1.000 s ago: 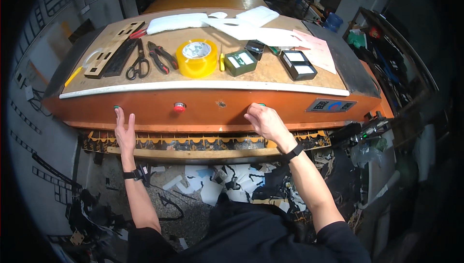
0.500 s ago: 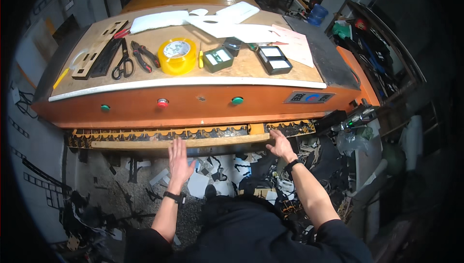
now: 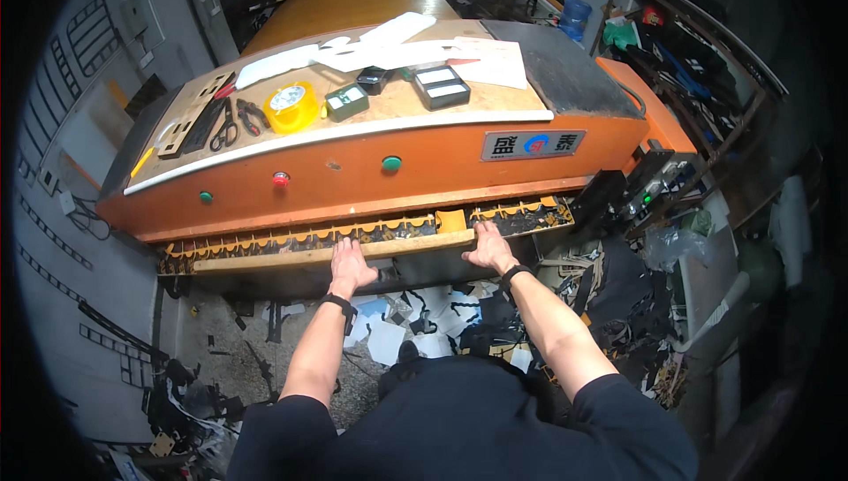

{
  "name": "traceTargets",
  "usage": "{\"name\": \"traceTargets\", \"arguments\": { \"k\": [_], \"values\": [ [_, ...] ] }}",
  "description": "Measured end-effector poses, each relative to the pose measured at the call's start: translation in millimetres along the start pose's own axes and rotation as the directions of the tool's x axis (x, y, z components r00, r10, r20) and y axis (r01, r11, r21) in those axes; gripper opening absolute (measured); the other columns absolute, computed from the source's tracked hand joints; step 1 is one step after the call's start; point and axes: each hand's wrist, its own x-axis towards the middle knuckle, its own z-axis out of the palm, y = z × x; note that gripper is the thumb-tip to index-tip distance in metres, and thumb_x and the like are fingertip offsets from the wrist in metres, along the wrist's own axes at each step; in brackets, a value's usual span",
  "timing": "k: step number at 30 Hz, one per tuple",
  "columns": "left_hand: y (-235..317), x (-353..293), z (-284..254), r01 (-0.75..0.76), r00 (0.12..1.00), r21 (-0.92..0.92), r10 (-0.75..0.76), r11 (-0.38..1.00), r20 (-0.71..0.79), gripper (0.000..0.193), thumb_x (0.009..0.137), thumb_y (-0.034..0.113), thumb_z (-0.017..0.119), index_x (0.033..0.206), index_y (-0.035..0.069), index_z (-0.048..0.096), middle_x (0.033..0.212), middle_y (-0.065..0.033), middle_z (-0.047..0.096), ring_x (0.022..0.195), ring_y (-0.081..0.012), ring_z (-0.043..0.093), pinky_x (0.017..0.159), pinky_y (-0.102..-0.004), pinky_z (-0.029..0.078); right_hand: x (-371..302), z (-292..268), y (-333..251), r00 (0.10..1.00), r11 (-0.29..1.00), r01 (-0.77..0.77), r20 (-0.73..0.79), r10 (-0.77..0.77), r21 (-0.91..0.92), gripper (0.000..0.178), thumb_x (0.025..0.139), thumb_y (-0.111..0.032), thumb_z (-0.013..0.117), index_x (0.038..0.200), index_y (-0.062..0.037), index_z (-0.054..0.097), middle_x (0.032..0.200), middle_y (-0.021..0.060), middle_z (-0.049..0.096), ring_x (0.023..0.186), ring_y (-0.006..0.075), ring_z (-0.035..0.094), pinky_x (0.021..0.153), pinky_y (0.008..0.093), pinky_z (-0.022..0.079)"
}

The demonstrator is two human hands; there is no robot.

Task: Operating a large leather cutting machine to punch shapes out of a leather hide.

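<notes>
One wooden bar (image 3: 265, 259): long and pale, it runs along the front of the orange machine (image 3: 433, 176), low down, its right end next to a yellow block (image 3: 450, 221).
Left hand (image 3: 351, 265): back upward near the bar's middle; fingers straight and open, tips at the bar, thumb spread away from them.
Right hand (image 3: 489, 249): at the bar's right end, fingers extended and thumb pointing left; whether they grip the wood cannot be told.
Wrists: a dark band on each.
Scalloped yellow strip (image 3: 309, 236): between the bar and the machine's front panel.
Push buttons: a left green button (image 3: 206, 197), a red button (image 3: 281, 180) and a right green button (image 3: 391, 164), all untouched by either hand.
Machine top: a yellow tape roll (image 3: 296, 119), scissors (image 3: 227, 133), pliers (image 3: 253, 119), a dark green box (image 3: 346, 102), a black box with two white panels (image 3: 442, 88), white sheets (image 3: 380, 56) and a pink sheet (image 3: 499, 63).
Floor: paper scraps (image 3: 386, 340) lie below the bar, ahead of the person.
</notes>
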Motion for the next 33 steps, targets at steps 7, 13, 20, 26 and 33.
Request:
{"name": "traceTargets", "arguments": {
  "k": [7,13,20,26,33],
  "values": [
    [-0.2,-34.8,29.2,-0.010,0.993,-0.072,0.002,0.997,-0.117,0.067,0.096,0.057,0.076,0.124,-0.004,0.072,0.131,-0.0254,0.068,0.133,-0.0423,0.059,0.117,-0.0524,0.045,-44.5,40.5,23.7,0.965,0.989,0.144,-0.226,-0.132,0.038,0.095,0.084,-0.054,0.092,0.153,0.0018,0.059,0.157,0.0253,0.057,0.152,0.0413,0.051,0.128,0.0492,0.044],
    [32.9,-38.3,50.8,-0.222,0.919,-0.194,0.139,0.955,-0.369,0.031,0.099,0.025,0.078,0.115,-0.001,0.073,0.122,-0.0239,0.068,0.121,-0.0441,0.062,0.108,-0.0553,0.049,-32.6,28.1,44.2,0.973,0.838,0.025,-0.206,0.106,0.545,0.052,0.090,-0.045,0.089,0.116,0.0002,0.080,0.108,0.0184,0.074,0.109,0.0361,0.072,0.099,0.0477,0.057],
    [117.5,56.5,44.9,-0.439,0.880,-0.305,0.337,0.845,-0.333,0.048,0.098,0.019,0.076,0.141,0.000,0.067,0.153,-0.0224,0.065,0.144,-0.0435,0.058,0.124,-0.0520,0.045,23.3,3.6,67.4,0.935,0.913,-0.093,-0.279,0.217,0.397,0.040,0.093,-0.030,0.080,0.114,0.0031,0.081,0.112,0.0279,0.081,0.112,0.0422,0.079,0.100,0.0498,0.061],
    [128.7,61.6,72.7,-0.373,0.922,-0.261,0.387,0.890,0.002,0.077,0.108,0.052,0.062,0.173,0.014,0.045,0.186,-0.0123,0.031,0.174,-0.0350,0.021,0.139,-0.0647,0.011,19.2,2.4,76.1,0.975,0.963,-0.118,-0.154,0.159,0.244,0.032,0.086,-0.028,0.079,0.097,0.0015,0.084,0.098,0.0274,0.082,0.097,0.0452,0.080,0.093,0.0500,0.064],
    [137.1,18.4,71.5,-0.433,0.900,-0.268,0.430,0.861,-0.070,0.073,0.109,0.044,0.063,0.172,0.012,0.045,0.182,-0.0155,0.038,0.172,-0.0363,0.026,0.140,-0.0628,0.011,-25.3,39.4,133.4,0.977,0.613,-0.087,-0.054,0.208,0.785,0.010,0.096,-0.005,0.071,0.097,0.0008,0.080,0.079,0.0052,0.076,0.066,0.0134,0.071,0.062,0.0301,0.056]
  ]
}}
